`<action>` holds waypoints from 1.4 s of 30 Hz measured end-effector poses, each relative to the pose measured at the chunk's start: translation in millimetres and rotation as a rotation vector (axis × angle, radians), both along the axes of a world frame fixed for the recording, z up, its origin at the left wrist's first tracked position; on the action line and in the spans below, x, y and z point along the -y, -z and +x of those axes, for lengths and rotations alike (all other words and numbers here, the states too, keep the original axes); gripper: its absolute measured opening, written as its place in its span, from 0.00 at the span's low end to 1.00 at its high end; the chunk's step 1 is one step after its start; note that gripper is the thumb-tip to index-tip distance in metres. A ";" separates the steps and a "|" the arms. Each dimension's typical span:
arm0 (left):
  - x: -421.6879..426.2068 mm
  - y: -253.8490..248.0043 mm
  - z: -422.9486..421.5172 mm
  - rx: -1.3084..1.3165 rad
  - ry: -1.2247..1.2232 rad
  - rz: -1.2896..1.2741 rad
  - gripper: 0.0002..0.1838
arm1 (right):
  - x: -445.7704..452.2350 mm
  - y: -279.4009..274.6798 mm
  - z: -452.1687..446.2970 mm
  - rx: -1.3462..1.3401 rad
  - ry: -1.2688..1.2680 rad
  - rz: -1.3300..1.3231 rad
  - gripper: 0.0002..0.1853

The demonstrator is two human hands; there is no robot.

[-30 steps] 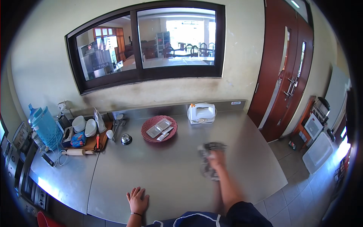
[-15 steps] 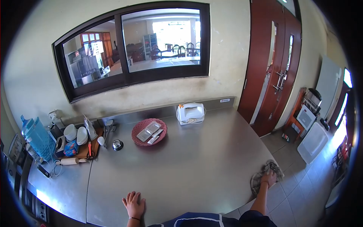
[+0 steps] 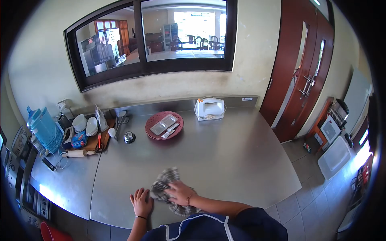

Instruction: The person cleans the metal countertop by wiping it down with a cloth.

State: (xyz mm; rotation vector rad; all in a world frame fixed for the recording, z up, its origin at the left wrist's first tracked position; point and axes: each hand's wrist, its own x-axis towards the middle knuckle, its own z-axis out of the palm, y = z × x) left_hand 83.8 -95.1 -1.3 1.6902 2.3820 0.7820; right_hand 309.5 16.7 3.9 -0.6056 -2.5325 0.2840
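Observation:
A grey-and-white checkered cloth (image 3: 164,180) lies bunched on the stainless steel table (image 3: 241,168), close to its front edge. My right hand (image 3: 180,193) presses down on the cloth and grips it, with folds showing on both sides of the hand. Just left of the cloth, my left hand (image 3: 142,203) rests flat on the metal, fingers stretched out and holding nothing.
A pink basket (image 3: 149,134) with clear plastic containers stands behind my hands, with a white hand mixer (image 3: 210,109) right of it. Leftward are a call bell (image 3: 129,137), rolling pin (image 3: 78,153), white bowls (image 3: 92,126), scissors (image 3: 99,140) and a blue water jug (image 3: 45,130).
My right hand has swept the cloth from the table's right corner leftward to beside my left hand. My left hand stays flat on the table. The view has shifted slightly.

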 end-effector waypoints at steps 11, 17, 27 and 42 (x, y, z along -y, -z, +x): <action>3.1 -13.8 7.8 0.011 -0.009 -0.004 0.23 | -170.5 -15.2 139.0 0.085 0.846 -0.168 0.22; 2.1 -13.3 7.3 0.002 -0.017 -0.022 0.23 | -138.1 12.0 359.3 0.096 1.629 -0.183 0.25; 2.2 -12.8 7.3 -0.017 -0.008 -0.020 0.23 | -69.7 19.4 469.1 0.131 2.239 -0.326 0.28; 2.4 -13.1 7.6 0.000 -0.009 0.000 0.22 | -107.1 -3.7 52.2 0.062 0.402 -0.106 0.25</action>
